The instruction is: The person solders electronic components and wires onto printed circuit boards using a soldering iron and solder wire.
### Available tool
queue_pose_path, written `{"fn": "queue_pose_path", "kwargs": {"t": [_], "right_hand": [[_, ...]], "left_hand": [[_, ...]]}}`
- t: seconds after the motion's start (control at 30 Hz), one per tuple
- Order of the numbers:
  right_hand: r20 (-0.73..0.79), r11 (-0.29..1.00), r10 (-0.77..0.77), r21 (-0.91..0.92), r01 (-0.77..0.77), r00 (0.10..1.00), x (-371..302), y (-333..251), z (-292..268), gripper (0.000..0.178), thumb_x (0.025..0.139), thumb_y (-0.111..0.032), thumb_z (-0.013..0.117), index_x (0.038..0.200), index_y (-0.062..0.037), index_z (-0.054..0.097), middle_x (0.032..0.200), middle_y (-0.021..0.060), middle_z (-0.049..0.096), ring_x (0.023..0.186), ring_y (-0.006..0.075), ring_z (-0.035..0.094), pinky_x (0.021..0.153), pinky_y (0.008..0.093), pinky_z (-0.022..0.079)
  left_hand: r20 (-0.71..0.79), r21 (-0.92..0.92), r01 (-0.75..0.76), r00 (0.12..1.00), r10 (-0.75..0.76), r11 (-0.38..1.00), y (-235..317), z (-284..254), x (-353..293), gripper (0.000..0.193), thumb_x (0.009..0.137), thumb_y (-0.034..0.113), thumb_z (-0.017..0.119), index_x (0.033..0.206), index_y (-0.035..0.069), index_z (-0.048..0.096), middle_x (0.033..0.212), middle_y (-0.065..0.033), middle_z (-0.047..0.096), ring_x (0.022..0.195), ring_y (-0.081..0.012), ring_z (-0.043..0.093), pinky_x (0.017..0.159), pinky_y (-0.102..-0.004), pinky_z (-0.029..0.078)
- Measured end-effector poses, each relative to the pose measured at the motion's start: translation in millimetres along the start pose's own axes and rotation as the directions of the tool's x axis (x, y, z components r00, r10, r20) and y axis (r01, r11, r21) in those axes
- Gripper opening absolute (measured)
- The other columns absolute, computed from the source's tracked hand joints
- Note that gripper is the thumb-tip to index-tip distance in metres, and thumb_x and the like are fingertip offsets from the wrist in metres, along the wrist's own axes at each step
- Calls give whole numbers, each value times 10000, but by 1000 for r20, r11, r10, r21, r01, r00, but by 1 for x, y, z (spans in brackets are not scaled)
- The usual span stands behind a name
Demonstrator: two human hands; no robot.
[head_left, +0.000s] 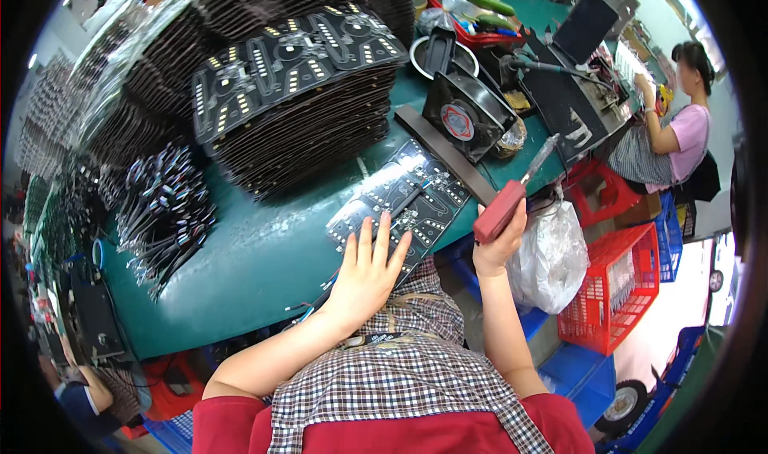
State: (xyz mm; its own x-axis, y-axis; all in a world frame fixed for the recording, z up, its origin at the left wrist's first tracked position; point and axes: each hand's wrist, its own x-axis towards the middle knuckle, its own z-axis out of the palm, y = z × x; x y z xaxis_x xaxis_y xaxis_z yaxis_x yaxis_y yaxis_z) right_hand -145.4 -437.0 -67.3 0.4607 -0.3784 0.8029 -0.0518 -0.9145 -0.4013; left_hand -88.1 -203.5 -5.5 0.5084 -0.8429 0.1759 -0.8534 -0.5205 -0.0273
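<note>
My left hand (pixel 362 276) lies with its fingers spread on the near part of a black circuit board (pixel 438 218), which rests on the green tabletop (pixel 232 274). A black cable (pixel 410 200) runs across that board toward my fingers; coloured wire ends stick out near my left wrist. In my right hand (pixel 498 252), raised by the board's right side, is a soldering iron (pixel 502 212) with a thick red handle. Its metal end points up and to the right, apart from the board. A dark bar (pixel 444 154) lies along the board's far right edge.
A tall stack of circuit boards (pixel 300 94) stands behind, with a bundle of cables (pixel 168 214) at left. A black fan (pixel 464 118) sits far right. Beside the table are a white plastic bag (pixel 550 254) and a red crate (pixel 612 286). A co-worker (pixel 676 134) sits at far right.
</note>
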Motion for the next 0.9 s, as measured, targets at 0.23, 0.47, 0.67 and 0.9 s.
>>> {"fn": "queue_pose_path", "kwargs": {"t": [0.23, 0.47, 0.67, 0.9], "right_hand": [[-53, 998, 60, -4, -61, 997, 13, -19, 16, 705, 775, -41, 698, 1356, 35, 308, 1277, 221, 465, 1016, 309, 567, 909, 397, 445], [-154, 976, -136, -190, 106, 979, 23, 3, -1, 760, 764, -213, 757, 1332, 58, 331, 1250, 242, 488, 1099, 338, 536, 900, 402, 460], [-127, 968, -190, -187, 165, 973, 27, 10, 3, 737, 759, -217, 755, 1319, 41, 353, 1272, 220, 464, 1132, 352, 503, 921, 421, 459], [-107, 966, -212, -171, 192, 971, 25, 15, 3, 731, 767, -206, 749, 1326, 39, 347, 1264, 227, 467, 1127, 358, 505, 908, 421, 460]], "left_hand": [[-18, -57, 22, 1000, -23, 998, -32, -72, -39, 520, 753, 89, 554, 1268, 87, 482, 1320, -236, 445, 1154, -380, 487, 951, -448, 395], [191, -795, 346, 923, -335, 498, -102, -207, -278, 466, 645, -135, 578, 1064, 48, 666, 1094, -175, 630, 1029, -316, 595, 843, -355, 498], [478, -557, 752, -56, -876, -352, -35, -162, -482, 242, 841, 45, 589, 1063, -39, 633, 953, -28, 668, 869, -101, 581, 798, -263, 458], [-51, -49, 982, -187, -981, -185, 1, 58, -546, 325, 865, 116, 476, 1148, 184, 620, 1217, -111, 571, 1178, -316, 489, 986, -554, 329]]}}
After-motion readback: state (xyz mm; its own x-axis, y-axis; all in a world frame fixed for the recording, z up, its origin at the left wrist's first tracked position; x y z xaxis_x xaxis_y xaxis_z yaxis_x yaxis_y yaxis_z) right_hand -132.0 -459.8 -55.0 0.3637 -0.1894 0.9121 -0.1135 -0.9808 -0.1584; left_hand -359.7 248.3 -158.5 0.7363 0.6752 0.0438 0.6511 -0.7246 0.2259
